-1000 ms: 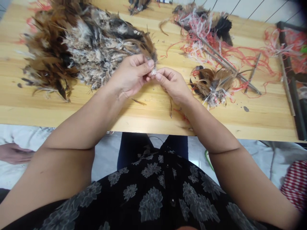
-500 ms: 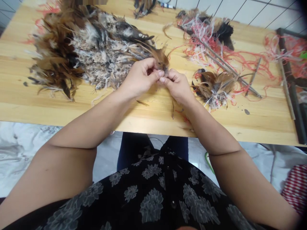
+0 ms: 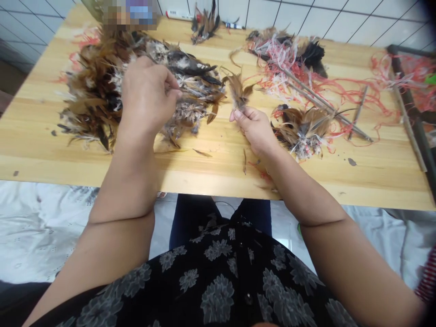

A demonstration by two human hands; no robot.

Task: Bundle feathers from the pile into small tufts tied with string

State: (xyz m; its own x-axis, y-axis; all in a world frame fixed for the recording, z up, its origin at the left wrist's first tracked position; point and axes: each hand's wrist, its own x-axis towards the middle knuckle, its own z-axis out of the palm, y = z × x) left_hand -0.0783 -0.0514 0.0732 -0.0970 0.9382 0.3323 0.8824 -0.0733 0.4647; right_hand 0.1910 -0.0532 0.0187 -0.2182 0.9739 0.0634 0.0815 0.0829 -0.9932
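My right hand (image 3: 254, 125) pinches a small bunch of brown feathers (image 3: 239, 91) by its base, tips pointing away from me, just above the wooden table. To the left lies a big pile of feathers (image 3: 91, 100), brown at its left side and grey, white and black nearer the middle. My left hand (image 3: 150, 93) is over the middle of that pile, its fingers curled and the thumb and forefinger close together. Whatever sits between those fingertips, if anything, is hidden. Close to my right wrist rests a tied bundle of brown feathers (image 3: 306, 127) with whitish ends.
Red and white plastic strands (image 3: 275, 59) lie tangled behind, with thin sticks (image 3: 316, 100) across them. A dark-framed tray (image 3: 408, 104) stands at the right edge. Markers (image 3: 179, 16) and a small feather tuft (image 3: 205, 25) are by the tiled wall. Loose feathers (image 3: 202, 153) lie near the front.
My hands, together at the small bunch before, are now apart. The left hand has moved left over the big pile; the right stays with the bunch. The view has shifted slightly.
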